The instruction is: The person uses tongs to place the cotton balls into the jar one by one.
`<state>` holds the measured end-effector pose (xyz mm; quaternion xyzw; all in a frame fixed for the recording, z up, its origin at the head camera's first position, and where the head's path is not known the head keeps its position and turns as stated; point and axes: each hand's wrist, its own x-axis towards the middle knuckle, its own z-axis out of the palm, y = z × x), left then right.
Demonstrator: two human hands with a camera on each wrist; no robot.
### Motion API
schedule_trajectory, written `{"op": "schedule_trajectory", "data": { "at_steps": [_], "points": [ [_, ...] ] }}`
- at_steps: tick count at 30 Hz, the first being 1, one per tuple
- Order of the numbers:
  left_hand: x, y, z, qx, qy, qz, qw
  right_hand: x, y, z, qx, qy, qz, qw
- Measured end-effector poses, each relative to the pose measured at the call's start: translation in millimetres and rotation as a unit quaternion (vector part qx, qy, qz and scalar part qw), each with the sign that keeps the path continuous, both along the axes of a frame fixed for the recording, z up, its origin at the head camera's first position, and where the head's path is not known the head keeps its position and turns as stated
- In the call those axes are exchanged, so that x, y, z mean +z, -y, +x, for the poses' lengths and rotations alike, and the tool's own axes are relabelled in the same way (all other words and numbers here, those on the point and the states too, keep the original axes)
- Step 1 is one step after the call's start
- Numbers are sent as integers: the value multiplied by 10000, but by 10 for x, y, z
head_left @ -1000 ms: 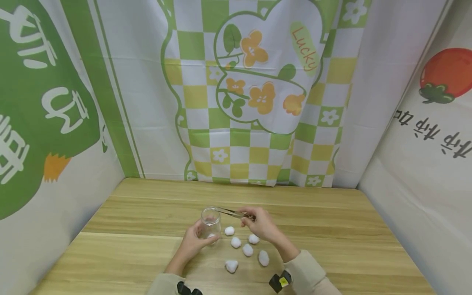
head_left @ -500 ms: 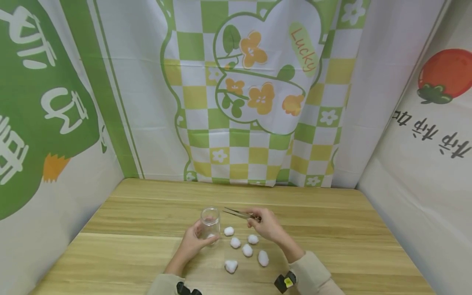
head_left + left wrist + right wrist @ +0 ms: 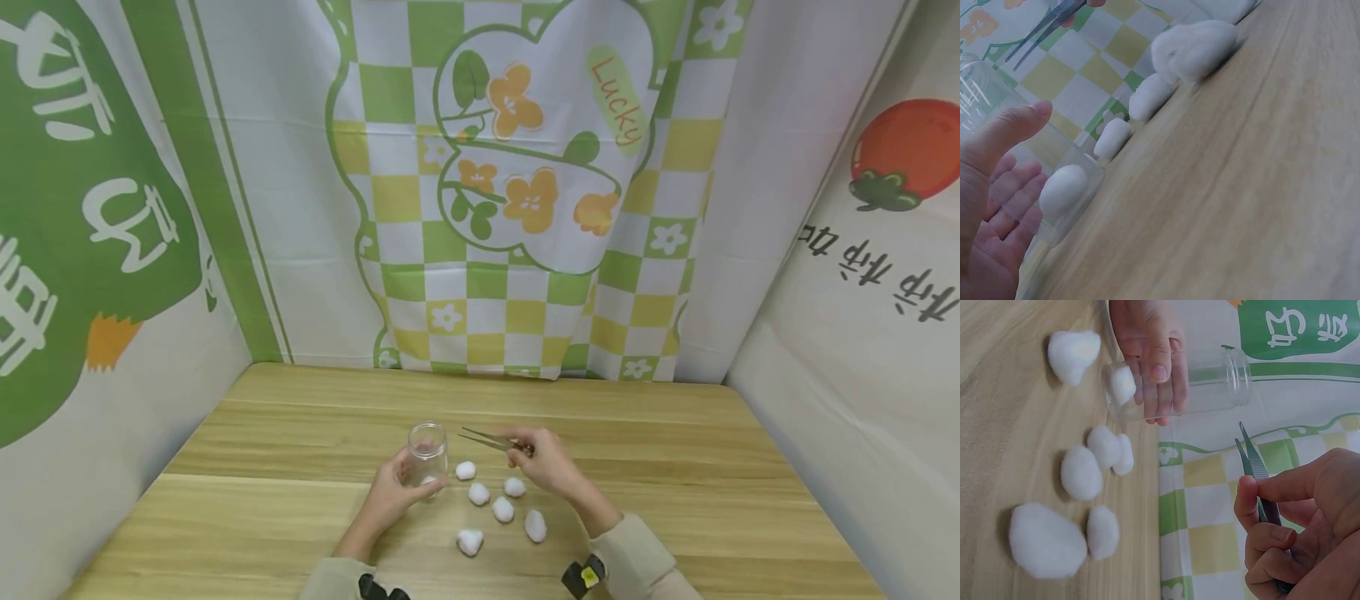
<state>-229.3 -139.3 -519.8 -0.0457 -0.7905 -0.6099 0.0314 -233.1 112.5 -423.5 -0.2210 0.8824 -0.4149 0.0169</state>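
My left hand (image 3: 395, 492) grips a clear glass jar (image 3: 428, 458) that stands upright on the table, thumb on one side and fingers round the other. One white cotton ball (image 3: 1122, 385) lies at the bottom inside the jar, which has no lid on. To the right of the jar, my right hand (image 3: 546, 458) holds metal tweezers (image 3: 491, 438) between thumb and fingers. Their tips are apart, with nothing between them, and point left toward the jar's mouth. In the right wrist view the tweezers (image 3: 1251, 456) show ridged grips.
Several loose cotton balls (image 3: 503, 509) lie on the wooden table (image 3: 315, 425) between and in front of the hands. The nearest cotton ball (image 3: 470, 542) sits closest to the person. A patterned curtain (image 3: 517, 317) hangs behind the table, with printed cloth walls on both sides.
The right hand has drawn the tweezers to the right, from over the jar's mouth to beside it. The left hand and jar have stayed in place.
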Motion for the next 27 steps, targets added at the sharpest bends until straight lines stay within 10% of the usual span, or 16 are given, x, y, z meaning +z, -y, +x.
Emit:
{"op": "schedule_trajectory", "data": {
  "at_steps": [27],
  "points": [
    [28,-9,32,-16,-21,-56,10000,-230,-25,-19,-385,-50,327,9987]
  ]
}}
